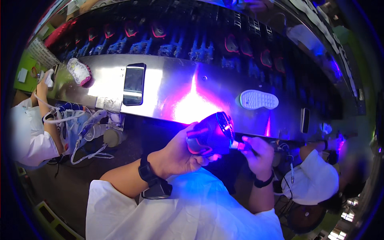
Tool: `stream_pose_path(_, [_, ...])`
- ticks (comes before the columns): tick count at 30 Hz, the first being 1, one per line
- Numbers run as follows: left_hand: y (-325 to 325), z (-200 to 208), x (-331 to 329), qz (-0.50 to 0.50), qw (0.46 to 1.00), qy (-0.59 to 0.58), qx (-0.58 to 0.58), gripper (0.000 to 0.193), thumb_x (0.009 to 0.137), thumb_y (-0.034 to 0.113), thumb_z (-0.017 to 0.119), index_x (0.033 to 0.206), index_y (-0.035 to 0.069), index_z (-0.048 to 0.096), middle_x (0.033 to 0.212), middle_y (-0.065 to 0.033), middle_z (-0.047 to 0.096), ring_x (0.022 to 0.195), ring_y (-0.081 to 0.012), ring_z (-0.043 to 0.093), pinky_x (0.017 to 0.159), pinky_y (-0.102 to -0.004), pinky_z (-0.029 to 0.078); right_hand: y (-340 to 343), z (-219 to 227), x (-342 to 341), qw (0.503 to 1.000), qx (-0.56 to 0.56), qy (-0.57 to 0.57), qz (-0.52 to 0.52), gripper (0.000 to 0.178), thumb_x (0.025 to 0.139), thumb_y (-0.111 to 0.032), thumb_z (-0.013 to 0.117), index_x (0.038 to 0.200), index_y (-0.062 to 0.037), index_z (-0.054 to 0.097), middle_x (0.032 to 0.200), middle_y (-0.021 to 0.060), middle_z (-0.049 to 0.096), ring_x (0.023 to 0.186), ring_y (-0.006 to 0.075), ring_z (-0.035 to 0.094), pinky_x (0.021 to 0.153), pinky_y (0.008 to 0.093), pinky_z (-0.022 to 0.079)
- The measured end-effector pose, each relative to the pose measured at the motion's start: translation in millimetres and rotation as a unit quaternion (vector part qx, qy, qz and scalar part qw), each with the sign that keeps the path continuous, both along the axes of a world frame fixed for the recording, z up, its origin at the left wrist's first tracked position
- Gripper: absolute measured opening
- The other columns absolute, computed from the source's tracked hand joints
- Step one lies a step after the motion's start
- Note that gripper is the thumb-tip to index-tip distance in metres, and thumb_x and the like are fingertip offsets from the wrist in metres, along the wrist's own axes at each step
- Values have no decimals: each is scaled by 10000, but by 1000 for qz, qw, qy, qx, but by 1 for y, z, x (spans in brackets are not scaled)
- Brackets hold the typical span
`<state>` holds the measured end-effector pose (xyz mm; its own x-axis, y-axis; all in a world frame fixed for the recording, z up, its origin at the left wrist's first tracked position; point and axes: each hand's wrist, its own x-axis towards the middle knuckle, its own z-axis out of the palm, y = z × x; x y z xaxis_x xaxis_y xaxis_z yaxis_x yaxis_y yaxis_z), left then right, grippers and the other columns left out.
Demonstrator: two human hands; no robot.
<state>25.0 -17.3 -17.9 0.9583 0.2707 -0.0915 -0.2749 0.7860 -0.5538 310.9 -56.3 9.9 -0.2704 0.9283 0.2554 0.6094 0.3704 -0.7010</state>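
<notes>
My left hand (pixel 176 152) is wrapped round a dark shoe (pixel 206 134) with reddish edges, held up in front of me at the near edge of the metal table. Glare and coloured light blur the shoe's details. Just right of the shoe, my right hand (pixel 260 157) is closed in a pinch. From its fingers a small pale-tipped tool (pixel 237 145), perhaps a brush, points at the shoe's side. Whether the tip touches the shoe is hard to make out.
On the metal table (pixel 108 90) lie a smartphone (pixel 134 85), a white shoe sole (pixel 259 99), a white-and-pink shoe (pixel 79 72) and a dark phone-like object (pixel 305 120). Behind runs a dark conveyor carrying several shoes. Co-workers (pixel 34 140) sit on both sides, among cables and containers (pixel 113 137).
</notes>
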Motion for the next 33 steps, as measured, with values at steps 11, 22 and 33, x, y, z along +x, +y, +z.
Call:
stream_pose_path(11, [75,50,29,90,677,404,609,607,900,139,776,1437,12,523,1295,-70,659,1192,-180,626,1068,-359,482,18,2,-6,982,-50,81,-165,337,875,-90,801,1182,19,713,1020,208,746,923,272,746,834,356,558])
stream_pose_path(22, [335,19,5,-138,-9,741,657,556,900,488,667,1153,-4,725,1099,-261,730,1054,-415,710,921,-460,572,-18,-16,60,902,-257,291,-190,381,941,-22,697,1313,21,625,903,24,681,704,91,585,636,248,478])
stream_pose_path(33, [457,-67,13,-98,-232,756,604,397,977,371,515,1216,131,722,1271,-146,709,1153,-339,690,954,-473,545,-5,-41,90,864,-254,290,-324,371,973,-43,642,1337,5,589,878,23,654,579,35,488,486,184,360])
